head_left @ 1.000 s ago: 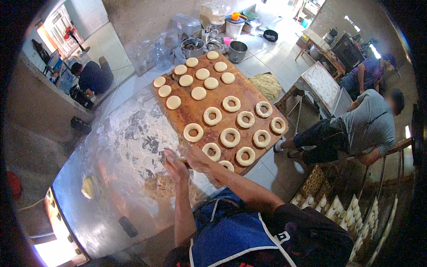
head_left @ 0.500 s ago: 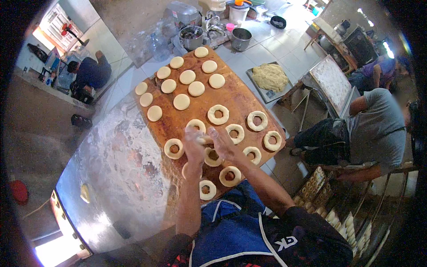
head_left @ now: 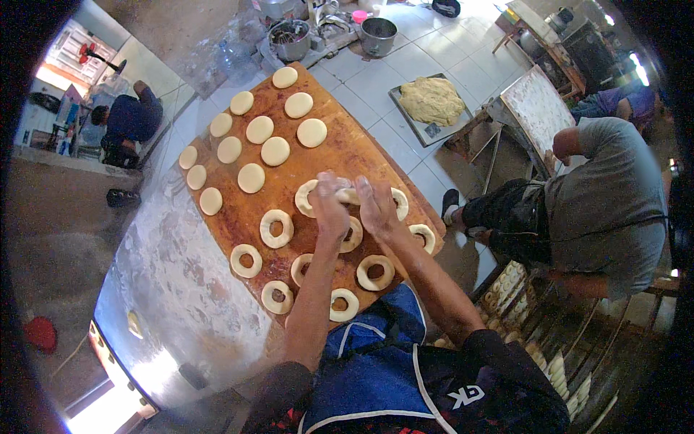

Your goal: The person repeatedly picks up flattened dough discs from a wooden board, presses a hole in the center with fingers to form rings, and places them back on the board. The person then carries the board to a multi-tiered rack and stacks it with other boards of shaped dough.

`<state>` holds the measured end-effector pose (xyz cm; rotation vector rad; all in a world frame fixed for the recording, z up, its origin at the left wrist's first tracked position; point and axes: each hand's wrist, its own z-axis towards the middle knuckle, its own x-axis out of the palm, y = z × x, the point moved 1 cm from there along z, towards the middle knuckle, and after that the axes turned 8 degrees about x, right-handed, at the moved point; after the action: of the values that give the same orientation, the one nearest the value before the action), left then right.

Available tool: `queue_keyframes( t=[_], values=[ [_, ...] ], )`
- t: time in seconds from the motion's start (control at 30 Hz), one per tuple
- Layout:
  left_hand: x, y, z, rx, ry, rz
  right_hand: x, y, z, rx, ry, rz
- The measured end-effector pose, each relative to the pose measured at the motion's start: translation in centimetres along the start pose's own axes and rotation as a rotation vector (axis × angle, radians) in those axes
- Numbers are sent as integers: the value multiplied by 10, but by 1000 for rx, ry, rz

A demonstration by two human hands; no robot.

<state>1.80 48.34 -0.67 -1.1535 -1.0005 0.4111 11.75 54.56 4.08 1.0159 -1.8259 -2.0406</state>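
Note:
A pale dough ring (head_left: 349, 196) is held between my two hands over the wooden board (head_left: 340, 163). My left hand (head_left: 330, 206) grips its left side and my right hand (head_left: 377, 210) its right side; the fingers hide much of it. Other dough rings lie around and below my hands, such as one (head_left: 276, 228) to the left and one (head_left: 375, 273) nearer to me. My forearms partly cover some of them. Toward the far left of the board sit several flat dough discs without holes, including one (head_left: 275, 151).
Left of the board spreads a floured metal table (head_left: 173, 267). A dough slab (head_left: 431, 100) rests on a scale beyond the right edge. A co-worker in a grey shirt (head_left: 607, 195) bends at the right, near a rack of shaped dough (head_left: 557, 372). Metal pots (head_left: 378, 36) stand at the back.
The view has shifted, so the board appears further left. My hands now hold the dough ring higher up the picture, among the far rings, and remain close together.

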Motion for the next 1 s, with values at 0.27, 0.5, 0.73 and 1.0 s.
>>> queue_keyframes(
  t=[0.27,0.5,0.73,1.0],
  values=[
    [32,11,51,-5,97,534,-45,-10,41,286,173,131],
    [22,24,60,198,348,1132,-54,-40,55,219,-5,-490],
    [12,18,56,428,368,1286,-33,-46,88,116,-24,-618],
    [-59,-20,119,269,-94,1846,69,-27,153,-507,-90,-663]
  ],
)
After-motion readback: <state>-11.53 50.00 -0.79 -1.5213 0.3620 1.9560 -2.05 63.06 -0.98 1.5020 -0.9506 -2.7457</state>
